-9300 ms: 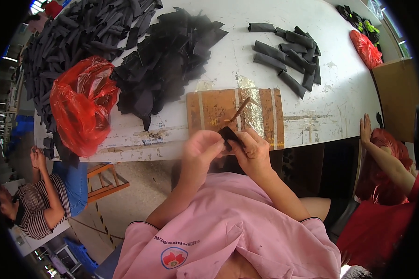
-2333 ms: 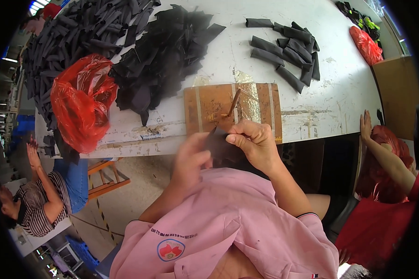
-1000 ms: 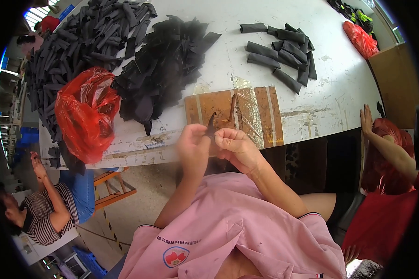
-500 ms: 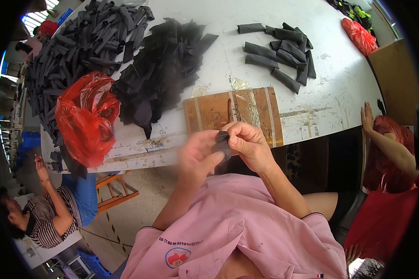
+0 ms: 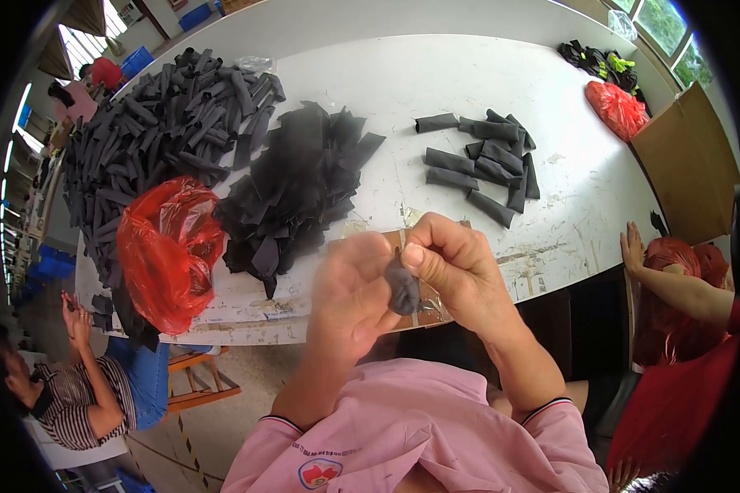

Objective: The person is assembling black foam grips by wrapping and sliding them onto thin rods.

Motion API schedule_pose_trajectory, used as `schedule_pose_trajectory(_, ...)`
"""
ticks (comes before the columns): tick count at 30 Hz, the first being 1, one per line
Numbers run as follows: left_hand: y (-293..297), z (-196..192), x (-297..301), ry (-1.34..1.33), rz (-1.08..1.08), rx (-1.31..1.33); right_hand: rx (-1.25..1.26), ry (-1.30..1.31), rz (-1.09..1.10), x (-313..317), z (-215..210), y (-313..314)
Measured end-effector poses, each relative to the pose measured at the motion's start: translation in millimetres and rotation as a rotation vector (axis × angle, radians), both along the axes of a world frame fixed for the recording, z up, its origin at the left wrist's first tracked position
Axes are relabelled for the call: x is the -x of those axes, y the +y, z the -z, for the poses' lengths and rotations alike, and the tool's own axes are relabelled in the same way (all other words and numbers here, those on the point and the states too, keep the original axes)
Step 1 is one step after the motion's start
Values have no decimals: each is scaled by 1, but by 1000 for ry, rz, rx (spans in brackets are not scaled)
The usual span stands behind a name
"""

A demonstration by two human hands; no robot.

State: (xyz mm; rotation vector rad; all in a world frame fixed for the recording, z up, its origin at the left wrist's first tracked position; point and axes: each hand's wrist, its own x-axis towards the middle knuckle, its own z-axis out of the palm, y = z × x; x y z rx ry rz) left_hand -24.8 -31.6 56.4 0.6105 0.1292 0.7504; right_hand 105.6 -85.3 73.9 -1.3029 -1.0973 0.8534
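Head view: left hand (image 5: 349, 292) and right hand (image 5: 452, 267) meet above the white table's (image 5: 436, 74) near edge, fingers closed narrowly on a small black fabric piece (image 5: 403, 287) pinched between them. Loose black pieces (image 5: 296, 193) and a red bag (image 5: 168, 251) lie beyond.

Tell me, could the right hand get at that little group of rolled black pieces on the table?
Probably yes: the rolled black pieces lie in the open beyond the right hand, nothing between, though it now pinches a dark piece.
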Motion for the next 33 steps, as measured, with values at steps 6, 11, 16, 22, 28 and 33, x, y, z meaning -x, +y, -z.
schedule_pose_trajectory(6,24,3,-3,-404,338,357,289,307,-186,-14,-9,19)
schedule_pose_trajectory(11,31,86,-7,-199,320,732,407,691,-143,-18,67,17)
schedule_pose_trajectory(16,14,53,-11,-240,253,508,261,658,-235,-23,80,24)
schedule_pose_trajectory(22,7,75,-7,259,-2,118,199,613,-326,-25,108,23)
schedule_pose_trajectory(28,9,50,-12,859,-658,-951,177,216,-168,-37,100,25)
schedule_pose_trajectory(33,26,45,-9,627,-584,-1208,35,-190,15,-25,70,9)
